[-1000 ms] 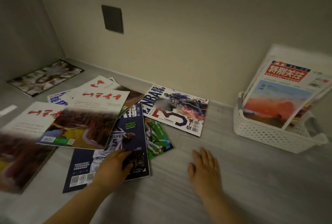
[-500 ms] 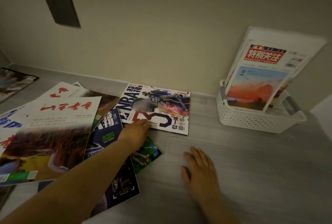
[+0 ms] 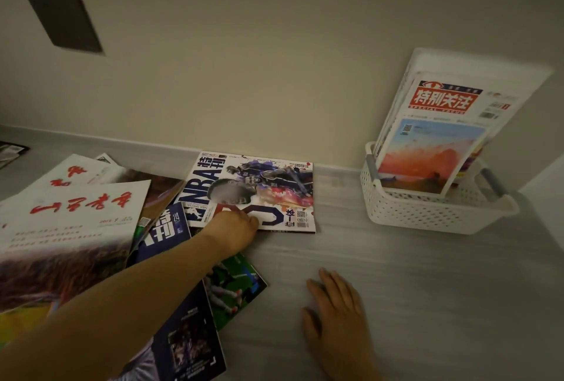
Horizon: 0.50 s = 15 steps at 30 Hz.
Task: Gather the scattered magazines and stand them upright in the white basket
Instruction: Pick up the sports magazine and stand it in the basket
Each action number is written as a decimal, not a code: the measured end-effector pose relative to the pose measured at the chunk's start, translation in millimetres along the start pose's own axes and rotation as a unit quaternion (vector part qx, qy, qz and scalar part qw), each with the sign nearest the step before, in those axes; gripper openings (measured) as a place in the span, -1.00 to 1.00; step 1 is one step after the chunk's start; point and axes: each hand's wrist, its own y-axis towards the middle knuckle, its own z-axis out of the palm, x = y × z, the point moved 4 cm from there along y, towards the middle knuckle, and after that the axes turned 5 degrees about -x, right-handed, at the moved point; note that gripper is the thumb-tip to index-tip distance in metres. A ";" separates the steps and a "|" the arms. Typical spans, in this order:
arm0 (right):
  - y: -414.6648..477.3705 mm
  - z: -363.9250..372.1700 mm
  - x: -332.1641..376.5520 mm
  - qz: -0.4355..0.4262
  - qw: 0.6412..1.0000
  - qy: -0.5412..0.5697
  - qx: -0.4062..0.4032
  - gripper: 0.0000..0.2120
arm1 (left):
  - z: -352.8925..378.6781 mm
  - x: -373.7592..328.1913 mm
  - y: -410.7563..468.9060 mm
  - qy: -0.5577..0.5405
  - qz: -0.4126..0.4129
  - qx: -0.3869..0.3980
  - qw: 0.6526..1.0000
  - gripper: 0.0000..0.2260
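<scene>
Most of the job is left: a big overlapping spread of magazines (image 3: 91, 228) covers the left of the grey surface (image 3: 427, 289), while only a few stand leaning in the white basket (image 3: 433, 212) at right by the wall. The NBA magazine (image 3: 259, 185) lies flat, and the left hand (image 3: 235, 231) presses at its near edge, grip unclear. The right hand (image 3: 338, 316) rests flat, released, nearby.
</scene>
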 end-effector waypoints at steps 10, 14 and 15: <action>-10.4 -9.3 -50.3 0.193 0.928 0.313 -0.066 -0.36 | -54.9 -11.9 -37.7 0.017 0.058 -0.077 0.995 -0.59; -25.0 -30.2 -65.2 0.131 0.957 0.248 -0.077 -0.23 | -67.7 -56.3 -73.2 0.000 0.163 -0.170 0.972 -0.65; -31.2 -36.4 -63.9 0.079 0.974 0.202 -0.072 -0.24 | -67.9 -66.4 -85.2 0.012 0.196 -0.217 0.956 -0.71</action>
